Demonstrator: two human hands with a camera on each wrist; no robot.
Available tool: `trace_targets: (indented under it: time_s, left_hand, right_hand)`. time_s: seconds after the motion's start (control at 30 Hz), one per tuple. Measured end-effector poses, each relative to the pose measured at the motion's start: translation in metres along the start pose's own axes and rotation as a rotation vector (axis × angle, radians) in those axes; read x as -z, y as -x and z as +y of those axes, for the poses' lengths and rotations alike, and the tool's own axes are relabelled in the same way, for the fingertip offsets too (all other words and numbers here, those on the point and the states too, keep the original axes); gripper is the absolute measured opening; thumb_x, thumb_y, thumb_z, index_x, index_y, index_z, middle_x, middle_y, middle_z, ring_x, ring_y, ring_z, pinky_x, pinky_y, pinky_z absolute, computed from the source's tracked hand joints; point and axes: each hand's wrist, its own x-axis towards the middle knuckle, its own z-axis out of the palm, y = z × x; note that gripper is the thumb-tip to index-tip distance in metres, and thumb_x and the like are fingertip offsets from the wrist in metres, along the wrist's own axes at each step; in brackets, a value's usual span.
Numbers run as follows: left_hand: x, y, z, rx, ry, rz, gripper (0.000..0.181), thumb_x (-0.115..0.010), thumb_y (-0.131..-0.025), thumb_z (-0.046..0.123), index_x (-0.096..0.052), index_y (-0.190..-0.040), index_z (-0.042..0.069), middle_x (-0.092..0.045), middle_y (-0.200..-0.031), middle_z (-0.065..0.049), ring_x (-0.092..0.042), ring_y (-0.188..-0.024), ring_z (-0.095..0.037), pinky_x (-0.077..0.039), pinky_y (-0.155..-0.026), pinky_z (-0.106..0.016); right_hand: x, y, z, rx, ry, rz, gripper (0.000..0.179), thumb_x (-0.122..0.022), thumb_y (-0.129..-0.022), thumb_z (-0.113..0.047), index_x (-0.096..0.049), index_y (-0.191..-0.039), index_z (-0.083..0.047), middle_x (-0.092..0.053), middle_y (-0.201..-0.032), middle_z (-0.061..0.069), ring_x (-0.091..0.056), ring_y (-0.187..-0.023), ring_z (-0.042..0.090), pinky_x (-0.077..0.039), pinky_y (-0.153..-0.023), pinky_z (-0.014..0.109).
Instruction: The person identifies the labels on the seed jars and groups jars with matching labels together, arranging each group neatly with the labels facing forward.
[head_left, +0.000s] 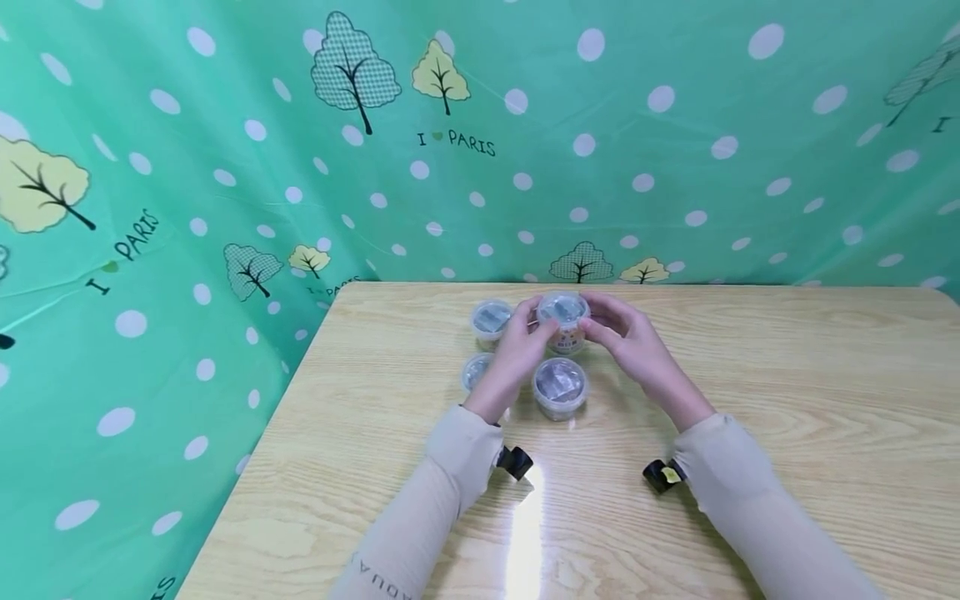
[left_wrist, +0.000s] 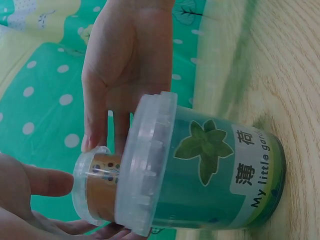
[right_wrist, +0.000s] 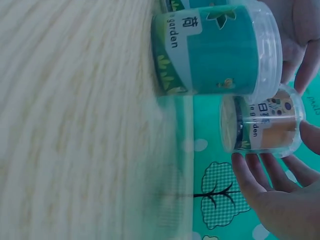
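Observation:
Both hands hold a clear lidded plastic tub (head_left: pixel 566 337) with a brown label, raised above the table. On its left side the left hand (head_left: pixel 519 340) grips it, thumb at the lid rim. Around its right side lie the thumb and fingers of the right hand (head_left: pixel 628 340). Just nearer stands a green-labelled tub (left_wrist: pixel 200 165) with a mint leaf picture; the head view shows this tub (head_left: pixel 560 388) from above. Beside the left hand is a back-left tub (head_left: pixel 491 322). The left forearm partly covers a front-left tub (head_left: pixel 476 372).
Everything stands on a light wood-grain table (head_left: pixel 795 400). Behind it and to the left hangs a green cloth (head_left: pixel 525 208) with white dots and tree prints. A black wrist camera (head_left: pixel 514 462) sits under the left sleeve, another camera (head_left: pixel 662 477) under the right.

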Motion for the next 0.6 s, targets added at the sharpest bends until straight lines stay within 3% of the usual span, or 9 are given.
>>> trace_targets:
  time_s: [0.37,0.5,0.6]
  left_hand:
    - [-0.006,-0.012,-0.011,0.024,-0.073,-0.011,0.055,-0.049,-0.103,0.014,-0.030,-0.154,0.008,-0.041,-0.153,-0.015,-0.043,-0.139,-0.028,-0.039,-0.115,-0.039]
    - [-0.008,-0.014,-0.012,0.036,-0.127,-0.019,0.056,-0.047,-0.103,0.013,-0.027,-0.155,0.009,-0.038,-0.156,-0.016,-0.037,-0.143,-0.027,-0.032,-0.119,-0.040]
    - [-0.009,-0.015,-0.011,0.034,-0.159,-0.012,0.056,-0.047,-0.103,0.011,-0.026,-0.155,0.008,-0.035,-0.157,-0.017,-0.034,-0.145,-0.028,-0.027,-0.121,-0.041]
  right_hand:
    - [0.003,-0.005,0.011,-0.038,0.017,-0.027,0.056,-0.061,-0.099,-0.016,-0.040,-0.149,-0.003,-0.049,-0.146,0.016,-0.046,-0.136,0.030,-0.048,-0.105,0.028]
    - [0.003,-0.005,0.012,-0.052,0.021,-0.038,0.057,-0.061,-0.099,-0.013,-0.038,-0.150,-0.002,-0.048,-0.147,0.018,-0.045,-0.137,0.031,-0.048,-0.105,0.028]
    - [0.003,-0.007,0.013,-0.069,0.030,-0.035,0.057,-0.061,-0.099,-0.013,-0.038,-0.150,-0.003,-0.048,-0.147,0.017,-0.045,-0.137,0.030,-0.045,-0.110,0.035]
